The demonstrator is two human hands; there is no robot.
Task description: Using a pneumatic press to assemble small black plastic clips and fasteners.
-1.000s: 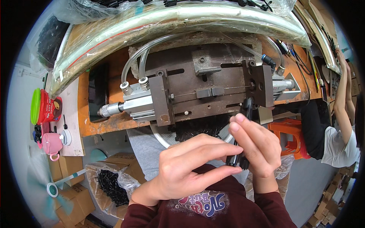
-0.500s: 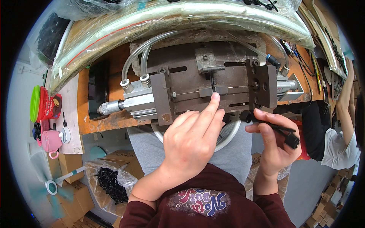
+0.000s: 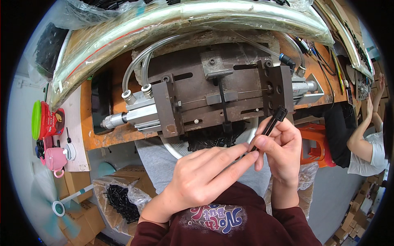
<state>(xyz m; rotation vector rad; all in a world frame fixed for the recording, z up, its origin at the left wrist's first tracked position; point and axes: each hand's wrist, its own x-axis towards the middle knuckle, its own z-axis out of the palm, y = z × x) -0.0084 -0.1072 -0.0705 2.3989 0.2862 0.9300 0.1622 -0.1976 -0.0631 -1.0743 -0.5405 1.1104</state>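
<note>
Presently, the fingers of the right hand are clamped on slim black parts, the headed ends projecting forward past the fingertips. The fingers of the left hand are at the rear ends of these parts; whether they pinch them cannot be determined. Forward and left of the left fingertips, a single black rod lies across the small block of a dark metal fixture, its thicker end overhanging the near edge. Between fixture and left fingers, a white-rimmed basin contains further black pieces.
</note>
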